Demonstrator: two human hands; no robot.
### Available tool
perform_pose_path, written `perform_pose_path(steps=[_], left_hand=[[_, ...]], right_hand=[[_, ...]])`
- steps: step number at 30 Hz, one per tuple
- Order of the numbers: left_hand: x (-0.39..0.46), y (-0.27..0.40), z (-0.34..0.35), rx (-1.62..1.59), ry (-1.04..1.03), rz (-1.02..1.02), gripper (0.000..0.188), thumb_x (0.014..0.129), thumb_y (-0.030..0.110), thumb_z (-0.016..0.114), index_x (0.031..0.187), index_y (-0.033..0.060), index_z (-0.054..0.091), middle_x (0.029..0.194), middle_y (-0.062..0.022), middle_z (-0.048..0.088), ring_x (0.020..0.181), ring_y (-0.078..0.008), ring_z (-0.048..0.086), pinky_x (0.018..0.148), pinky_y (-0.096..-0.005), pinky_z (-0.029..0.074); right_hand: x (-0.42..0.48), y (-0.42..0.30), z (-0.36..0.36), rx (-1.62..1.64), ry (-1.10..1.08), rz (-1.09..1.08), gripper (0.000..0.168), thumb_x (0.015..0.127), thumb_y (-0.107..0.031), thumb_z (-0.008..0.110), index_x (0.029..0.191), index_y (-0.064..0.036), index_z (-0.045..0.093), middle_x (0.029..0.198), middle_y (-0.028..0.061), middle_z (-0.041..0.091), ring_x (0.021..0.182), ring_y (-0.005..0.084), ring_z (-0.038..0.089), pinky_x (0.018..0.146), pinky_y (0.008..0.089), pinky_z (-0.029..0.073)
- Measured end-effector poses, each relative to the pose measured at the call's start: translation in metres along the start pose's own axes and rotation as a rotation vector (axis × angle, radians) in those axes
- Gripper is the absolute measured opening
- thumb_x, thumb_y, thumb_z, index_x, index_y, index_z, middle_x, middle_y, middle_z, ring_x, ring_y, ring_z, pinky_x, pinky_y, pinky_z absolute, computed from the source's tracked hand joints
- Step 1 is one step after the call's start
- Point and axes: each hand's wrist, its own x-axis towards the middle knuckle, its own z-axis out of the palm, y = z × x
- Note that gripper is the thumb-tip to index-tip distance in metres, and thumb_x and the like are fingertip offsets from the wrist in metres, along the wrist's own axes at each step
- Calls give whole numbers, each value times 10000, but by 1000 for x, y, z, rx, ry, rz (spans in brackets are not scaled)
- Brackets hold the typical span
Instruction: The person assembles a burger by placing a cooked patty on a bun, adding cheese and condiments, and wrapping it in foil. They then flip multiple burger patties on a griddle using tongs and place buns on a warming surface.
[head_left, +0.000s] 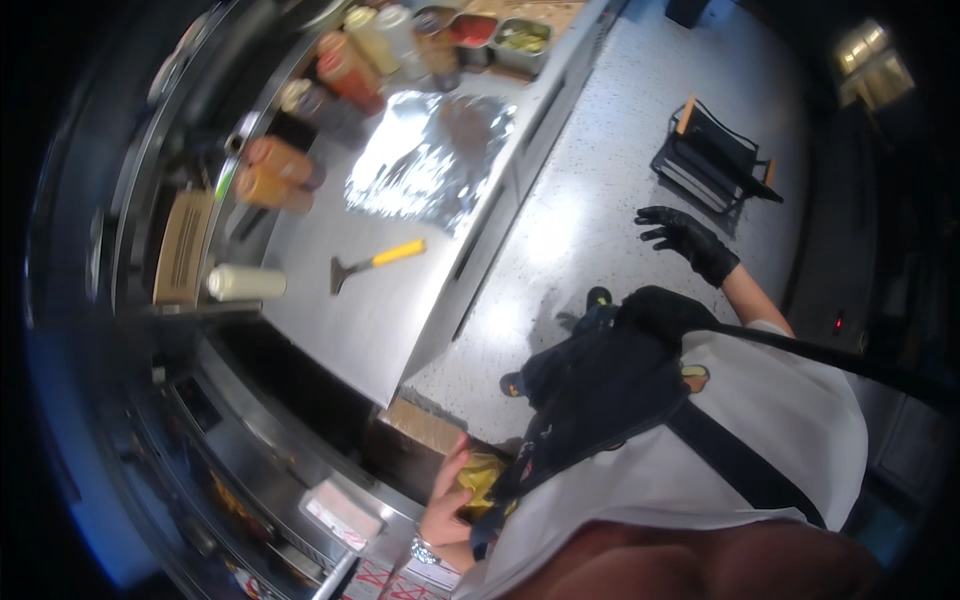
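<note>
My left hand (450, 499), bare with a metal watch at the wrist, is low in the picture beside a crumpled yellow item (480, 476); whether it grips this item cannot be told. Out over the floor, my right hand (686, 241) wears a black glove, its fingers apart and nothing in them. A scraper with a yellow handle (397, 253) lies on the steel counter (337, 330). Farther along the same counter is a sheet of aluminium foil (409, 165) with a brownish patch at one side.
Squeeze bottles (349, 71) stand along the counter's back, beside metal pans of red and green food (523, 39). A pale bottle (247, 283) is near a cardboard box (184, 247). A black rack with wooden handles (709, 161) rests on the floor. Steel equipment (255, 442) fills the lower left.
</note>
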Motion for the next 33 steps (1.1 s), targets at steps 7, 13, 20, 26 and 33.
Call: perform_pose_path(steps=[7,13,20,26,33], left_hand=[[279,38,53,-179,-27,723,620,756,35,680,1324,145,458,1334,-67,455,1144,-276,511,989,-396,357],[487,36,57,-378,-13,922,478,791,69,657,1238,143,503,1217,-57,510,1050,-252,545,880,-358,383],[744,-17,55,-558,-130,946,316,832,110,629,1138,141,557,1081,-45,574,941,-224,585,753,-314,413],[905,-35,57,-588,-245,883,186,866,145,606,1052,140,602,965,-34,629,847,-199,619,644,-276,438],[1039,-134,81,-719,-386,745,101,907,185,578,952,138,655,829,-22,693,737,-171,659,517,-232,468]], right_hand=[[-18,-6,-183,192,211,-14,629,880,-530,503,1311,-73,474,1286,91,545,1092,209,563,898,322,453],[68,-55,-248,211,107,-77,590,907,-500,467,1315,-73,469,1271,81,553,1080,178,563,882,312,450],[290,-130,-330,94,15,-253,370,932,-258,520,1246,-62,529,1209,94,589,1075,203,583,885,353,465],[528,-181,-354,-790,266,-443,401,868,-139,496,1260,-56,515,1239,168,556,1134,325,538,974,378,429],[703,-183,-417,-1434,84,-365,687,819,-172,538,1419,22,268,1448,254,295,1336,369,319,1088,500,250]])
